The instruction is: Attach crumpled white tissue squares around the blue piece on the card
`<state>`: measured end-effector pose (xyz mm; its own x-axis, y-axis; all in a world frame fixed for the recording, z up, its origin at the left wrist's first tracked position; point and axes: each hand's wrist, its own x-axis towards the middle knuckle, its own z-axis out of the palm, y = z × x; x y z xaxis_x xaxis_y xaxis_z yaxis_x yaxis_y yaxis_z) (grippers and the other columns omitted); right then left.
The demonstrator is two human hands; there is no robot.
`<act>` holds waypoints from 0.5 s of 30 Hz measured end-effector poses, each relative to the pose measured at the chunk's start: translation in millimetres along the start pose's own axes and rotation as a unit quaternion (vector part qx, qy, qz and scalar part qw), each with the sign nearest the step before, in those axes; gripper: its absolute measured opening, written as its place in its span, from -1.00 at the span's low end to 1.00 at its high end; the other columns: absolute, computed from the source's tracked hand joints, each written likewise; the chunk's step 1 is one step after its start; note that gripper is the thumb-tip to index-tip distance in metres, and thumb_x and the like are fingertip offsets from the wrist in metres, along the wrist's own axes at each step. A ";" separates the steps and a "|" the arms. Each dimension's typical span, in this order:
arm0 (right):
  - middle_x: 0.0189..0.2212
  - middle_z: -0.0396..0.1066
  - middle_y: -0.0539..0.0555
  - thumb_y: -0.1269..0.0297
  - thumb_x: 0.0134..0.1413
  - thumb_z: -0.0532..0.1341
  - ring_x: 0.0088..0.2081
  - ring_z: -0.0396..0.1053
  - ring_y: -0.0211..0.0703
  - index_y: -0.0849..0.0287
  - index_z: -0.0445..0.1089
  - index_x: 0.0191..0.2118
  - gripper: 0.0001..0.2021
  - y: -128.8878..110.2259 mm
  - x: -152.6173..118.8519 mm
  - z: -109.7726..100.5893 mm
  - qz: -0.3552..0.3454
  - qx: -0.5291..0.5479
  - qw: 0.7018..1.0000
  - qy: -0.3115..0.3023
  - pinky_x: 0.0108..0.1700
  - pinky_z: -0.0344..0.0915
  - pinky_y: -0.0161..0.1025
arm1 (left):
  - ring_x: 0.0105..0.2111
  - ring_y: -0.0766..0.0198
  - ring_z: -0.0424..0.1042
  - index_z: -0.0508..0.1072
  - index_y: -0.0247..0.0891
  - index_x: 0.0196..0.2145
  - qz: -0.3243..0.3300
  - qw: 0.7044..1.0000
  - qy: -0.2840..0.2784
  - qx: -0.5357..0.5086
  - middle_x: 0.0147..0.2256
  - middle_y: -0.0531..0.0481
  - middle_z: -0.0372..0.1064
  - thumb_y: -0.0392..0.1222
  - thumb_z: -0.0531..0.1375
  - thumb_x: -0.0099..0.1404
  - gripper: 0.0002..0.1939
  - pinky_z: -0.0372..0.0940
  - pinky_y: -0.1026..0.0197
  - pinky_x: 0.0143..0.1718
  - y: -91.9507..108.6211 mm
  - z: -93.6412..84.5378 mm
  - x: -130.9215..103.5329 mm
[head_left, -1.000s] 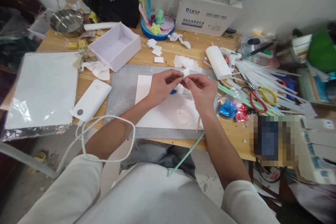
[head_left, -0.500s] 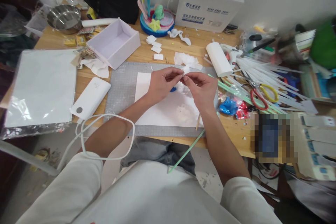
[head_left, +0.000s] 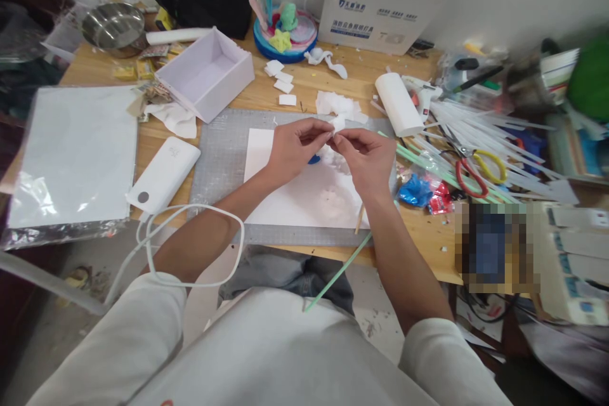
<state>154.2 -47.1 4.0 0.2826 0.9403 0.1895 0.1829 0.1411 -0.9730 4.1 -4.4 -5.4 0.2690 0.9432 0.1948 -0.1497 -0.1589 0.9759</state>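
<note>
My left hand point(head_left: 294, 149) and my right hand point(head_left: 370, 162) meet fingertip to fingertip above a white sheet point(head_left: 280, 206). Both are closed in a pinch on a small white piece point(head_left: 338, 122), thin and soft-looking; its lower part is hidden by my fingers. Beneath my right hand, a fluffy white clump point(head_left: 332, 200) lies on the sheet. A blue thing point(head_left: 314, 159) shows partly beside my left fingers. Close to my right wrist is a thin wooden stick point(head_left: 359, 219). Torn white tissue point(head_left: 340, 104) lies just beyond the hands.
The sheet rests on a grey cutting mat point(head_left: 216, 139). Left are a white power bank point(head_left: 166, 171) with a looped cable and a lilac box point(head_left: 231, 85). To the right lie a white roll point(head_left: 398, 104), scissors point(head_left: 471, 171) and several strips. A green stick point(head_left: 337, 273) juts over the front edge.
Both hands keep their pinch in nearly the same place, with only slight finger movement. The whole view has shifted slightly.
</note>
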 end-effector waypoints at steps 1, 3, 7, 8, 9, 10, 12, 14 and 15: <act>-0.41 0.61 -0.04 0.27 0.03 0.39 -0.32 0.61 -0.13 0.06 0.60 -0.33 -0.94 0.6 0.1 -0.1 0.001 0.002 1.000 -0.001 -0.15 0.59 -0.09 | -0.28 0.29 0.60 0.61 -0.27 -0.25 0.002 1.000 0.000 0.001 -0.30 -0.02 0.60 -0.21 0.35 0.23 -0.87 0.49 0.22 -0.14 0.1 0.0 0.0; -0.40 0.62 -0.04 0.27 0.03 0.39 -0.31 0.61 -0.13 0.06 0.60 -0.33 -0.94 1.4 0.2 -0.4 0.003 0.012 1.000 -0.004 -0.13 0.59 -0.08 | -0.28 0.30 0.60 0.61 -0.27 -0.26 0.004 1.000 0.001 0.003 -0.30 -0.01 0.60 -0.22 0.34 0.23 -0.88 0.49 0.24 -0.15 0.4 0.0 0.2; -0.39 0.62 -0.03 0.27 0.03 0.39 -0.29 0.61 -0.12 0.05 0.61 -0.33 -0.95 1.0 0.3 -1.0 0.011 0.025 1.000 -0.011 -0.10 0.59 -0.05 | -0.28 0.31 0.60 0.61 -0.28 -0.27 0.008 1.000 0.001 0.001 -0.30 -0.01 0.60 -0.22 0.34 0.22 -0.88 0.49 0.25 -0.15 0.5 0.0 0.3; -0.39 0.62 -0.03 0.27 0.03 0.39 -0.30 0.61 -0.12 0.06 0.60 -0.33 -0.95 0.6 0.3 -1.0 0.012 0.021 1.000 -0.011 -0.11 0.59 -0.06 | -0.29 0.31 0.60 0.61 -0.28 -0.27 0.008 1.000 0.001 -0.001 -0.30 -0.01 0.60 -0.22 0.34 0.22 -0.88 0.49 0.25 -0.15 0.5 0.0 0.3; -0.40 0.61 -0.04 0.26 0.03 0.39 -0.30 0.61 -0.12 0.06 0.60 -0.33 -0.95 0.0 0.4 -1.0 0.013 0.016 1.000 -0.011 -0.11 0.59 -0.06 | -0.29 0.31 0.60 0.61 -0.28 -0.26 0.008 1.000 0.000 -0.002 -0.30 -0.01 0.60 -0.22 0.34 0.22 -0.87 0.49 0.25 -0.16 0.5 0.1 0.2; -0.41 0.61 -0.04 0.26 0.03 0.39 -0.30 0.61 -0.12 0.06 0.59 -0.34 -0.95 -0.6 0.5 -1.0 0.013 0.012 1.000 -0.011 -0.12 0.59 -0.07 | -0.29 0.32 0.60 0.61 -0.28 -0.26 0.005 1.000 -0.001 -0.002 -0.30 -0.01 0.60 -0.22 0.34 0.22 -0.87 0.49 0.25 -0.16 0.7 0.2 0.0; -0.43 0.60 -0.04 0.26 0.03 0.39 -0.32 0.61 -0.13 0.07 0.58 -0.34 -0.95 -2.0 0.6 -0.9 0.012 0.009 1.000 -0.012 -0.13 0.59 -0.08 | -0.30 0.31 0.60 0.61 -0.28 -0.26 -0.002 1.000 -0.003 0.001 -0.30 -0.01 0.61 -0.21 0.34 0.22 -0.87 0.49 0.25 -0.16 1.0 0.4 -0.2; -0.43 0.59 -0.04 0.27 0.04 0.38 -0.32 0.60 -0.14 0.07 0.58 -0.34 -0.96 -3.0 0.6 -0.9 0.012 0.009 1.000 -0.015 -0.14 0.59 -0.10 | -0.30 0.31 0.60 0.60 -0.28 -0.26 -0.007 1.000 -0.004 0.004 -0.31 -0.01 0.61 -0.22 0.34 0.22 -0.87 0.49 0.25 -0.16 1.3 0.5 -0.1; -0.43 0.59 -0.04 0.28 0.04 0.38 -0.32 0.60 -0.15 0.08 0.58 -0.35 -0.96 -3.2 0.6 -0.9 0.011 0.010 1.000 -0.016 -0.14 0.59 -0.11 | -0.30 0.31 0.60 0.60 -0.28 -0.26 -0.005 1.000 -0.005 0.004 -0.31 -0.01 0.60 -0.22 0.34 0.22 -0.87 0.49 0.25 -0.16 1.3 0.5 0.0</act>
<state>154.6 -47.3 7.4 0.2554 0.9529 0.1634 0.1576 0.1257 -0.9795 4.4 -4.8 -4.0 0.2793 0.9419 0.1863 -0.1400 -0.1520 0.9784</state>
